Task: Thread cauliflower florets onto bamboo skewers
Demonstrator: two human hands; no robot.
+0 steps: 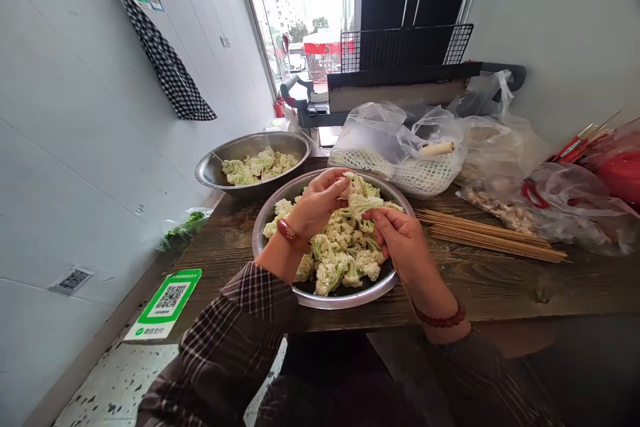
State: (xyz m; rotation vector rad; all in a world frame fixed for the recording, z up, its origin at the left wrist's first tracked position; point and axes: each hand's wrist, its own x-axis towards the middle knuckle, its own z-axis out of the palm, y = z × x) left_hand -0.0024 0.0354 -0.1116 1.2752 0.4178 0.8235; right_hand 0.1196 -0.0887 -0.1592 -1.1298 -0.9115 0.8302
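A person's left hand (313,210) and right hand (404,240) grip a cauliflower piece (365,205), fingers of both clamped on it, above a metal bowl (345,303) heaped with cauliflower florets (333,270) on a wooden surface (480,290). A second bowl (203,172) with more florets stands just behind, to the left; wooden sticks (495,235) lie at right, near plastic bags (380,127).

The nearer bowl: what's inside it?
Cauliflower is heaped in the bowl. The hands cover some, and the pile hides most of the bottom; anything underneath can't be seen.
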